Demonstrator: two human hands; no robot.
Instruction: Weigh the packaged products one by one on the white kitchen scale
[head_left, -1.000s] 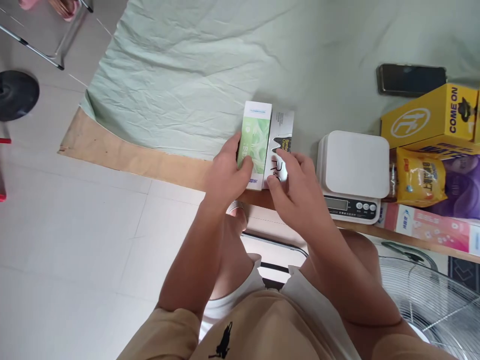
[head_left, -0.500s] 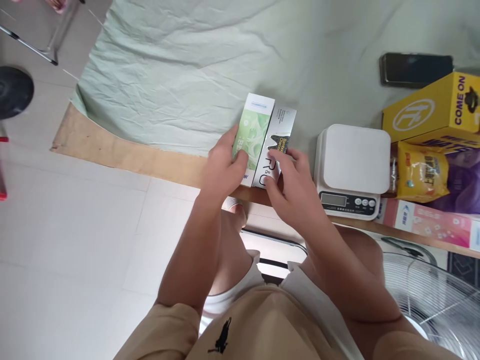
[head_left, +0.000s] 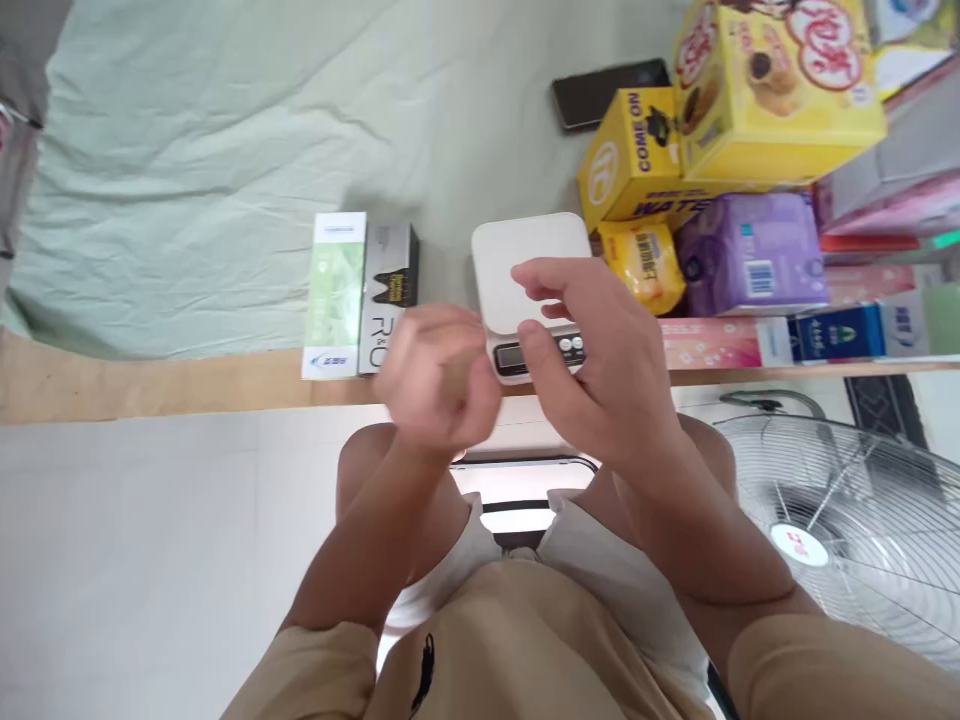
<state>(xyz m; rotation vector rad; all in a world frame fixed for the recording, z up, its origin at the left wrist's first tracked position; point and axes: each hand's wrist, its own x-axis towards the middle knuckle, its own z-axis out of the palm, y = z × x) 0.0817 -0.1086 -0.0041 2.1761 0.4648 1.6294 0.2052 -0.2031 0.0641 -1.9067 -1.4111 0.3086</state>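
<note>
My left hand (head_left: pixel 442 380) is smeared by motion, its fingers curled. It hovers by the table edge between the boxes and the scale, and whether anything is inside it cannot be made out. Over the white kitchen scale (head_left: pixel 517 265) is my right hand (head_left: pixel 611 360), thumb and fingers apart, holding nothing visible. Its fingers cover part of the weighing plate and buttons. A green and white carton (head_left: pixel 336 290) lies left of my left hand. Right beside it is a silver-and-black carton (head_left: pixel 382 270), its lower right corner hidden behind that hand.
Right of the scale stand a yellow COME ON box (head_left: pixel 619 170), a yellow packet (head_left: pixel 641 265), a purple package (head_left: pixel 765 255) and a large yellow carton (head_left: pixel 780 110). A phone (head_left: pixel 600 95) lies behind. Pink boxes (head_left: pixel 705 342) line the front edge. A fan (head_left: pixel 847 530) stands below.
Both hands have left the two cartons, which now lie side by side untouched. They have moved right, toward the scale. The view has also swung right, showing more packages.
</note>
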